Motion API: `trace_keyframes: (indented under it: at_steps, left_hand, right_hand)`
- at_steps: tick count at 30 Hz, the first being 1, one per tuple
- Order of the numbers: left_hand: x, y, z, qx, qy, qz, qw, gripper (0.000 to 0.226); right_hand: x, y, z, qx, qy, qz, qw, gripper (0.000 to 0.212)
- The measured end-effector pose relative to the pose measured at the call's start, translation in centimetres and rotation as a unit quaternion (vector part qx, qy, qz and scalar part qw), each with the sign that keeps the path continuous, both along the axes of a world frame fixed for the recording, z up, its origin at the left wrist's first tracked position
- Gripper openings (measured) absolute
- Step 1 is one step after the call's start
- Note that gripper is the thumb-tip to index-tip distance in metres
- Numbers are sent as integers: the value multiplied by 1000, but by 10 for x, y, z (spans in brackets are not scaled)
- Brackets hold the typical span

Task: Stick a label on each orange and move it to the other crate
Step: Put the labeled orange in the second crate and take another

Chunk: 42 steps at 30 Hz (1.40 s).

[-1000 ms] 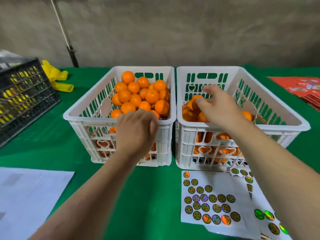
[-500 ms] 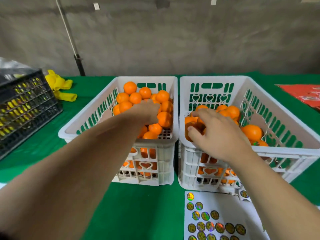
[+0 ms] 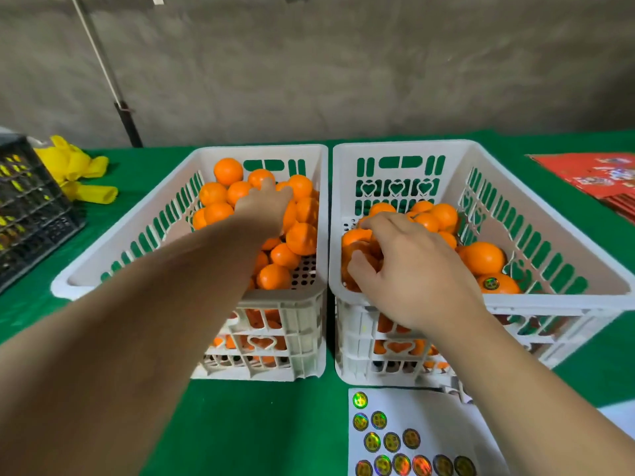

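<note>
Two white slotted crates stand side by side on the green table. The left crate [image 3: 137,221] is heaped with oranges [image 3: 275,276]. My left hand [image 3: 264,206] reaches deep into it, fingers spread over the top of the pile; what is under the palm is hidden. The right crate [image 3: 549,235] holds fewer oranges, one of them [image 3: 498,285] bearing a round label. My right hand [image 3: 412,269] is inside its near left corner, thumb and fingers curled round an orange [image 3: 357,250]. A sheet of shiny round labels [image 3: 429,424] lies in front of the right crate.
A black crate [image 3: 31,207] stands at the left edge, with yellow gloves [image 3: 75,170] behind it. Red packets [image 3: 598,176] lie at the far right. A pole [image 3: 117,97] leans against the grey wall behind the table.
My left hand has moved from the near rim of the left crate onto the far oranges. My right hand has drawn back to the near left corner and closed on an orange.
</note>
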<state>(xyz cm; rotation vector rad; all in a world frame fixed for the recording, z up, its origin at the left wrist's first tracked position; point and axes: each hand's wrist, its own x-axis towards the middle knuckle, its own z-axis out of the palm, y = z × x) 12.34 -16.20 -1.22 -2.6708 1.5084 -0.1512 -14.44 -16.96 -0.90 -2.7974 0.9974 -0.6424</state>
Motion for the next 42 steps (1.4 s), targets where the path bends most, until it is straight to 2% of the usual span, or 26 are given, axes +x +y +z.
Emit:
trace_keyframes:
  at_steps: [3, 6, 9, 12, 15, 18, 20, 22, 24, 27, 30, 32, 42]
  left_hand:
    - [-9, 16, 18, -110, 110, 7, 988, 79]
    - [-38, 53, 28, -277, 182, -12, 943, 85]
    - [-87, 103, 8, -433, 199, -57, 878, 88]
    - [-142, 149, -43, -508, 192, -127, 830, 87]
    - [-184, 179, -101, -500, 214, -163, 823, 81]
    - [-210, 191, -154, -435, 284, -185, 834, 78]
    - [-221, 193, -182, -377, 323, -155, 854, 82]
    - [-221, 194, -202, -328, 334, -103, 878, 83]
    - [-217, 194, -214, -285, 349, -65, 890, 82]
    - [-213, 190, -220, -244, 330, -58, 910, 82]
    - [-216, 188, -223, -231, 285, -67, 928, 82]
    - [-217, 188, -225, -236, 283, -61, 928, 83]
    - [-217, 188, -226, -236, 261, -54, 935, 84]
  right_hand:
    - [-1, 0, 0, -3, -2, 0, 1000, 57]
    - [-1, 1, -2, -21, -13, -5, 1000, 51]
    - [-2, 4, -2, -40, -34, -10, 999, 49]
    - [-4, 7, -3, -62, -44, -2, 997, 46]
    - [-8, 11, -3, -59, -58, 2, 997, 44]
    - [-18, 25, -17, -89, -86, 23, 992, 36]
    - [-33, 42, -41, -114, -132, 56, 983, 28]
    - [-51, 59, -73, -105, -172, 85, 976, 33]
    - [-72, 74, -106, -88, -167, 82, 979, 37]
    - [-102, 79, -150, -43, -95, 33, 994, 30]
    - [-121, 71, -173, 48, 98, -42, 993, 25]
    - [-126, 66, -177, 68, 180, -49, 980, 30]
    - [-118, 69, -170, 74, 220, -39, 972, 21]
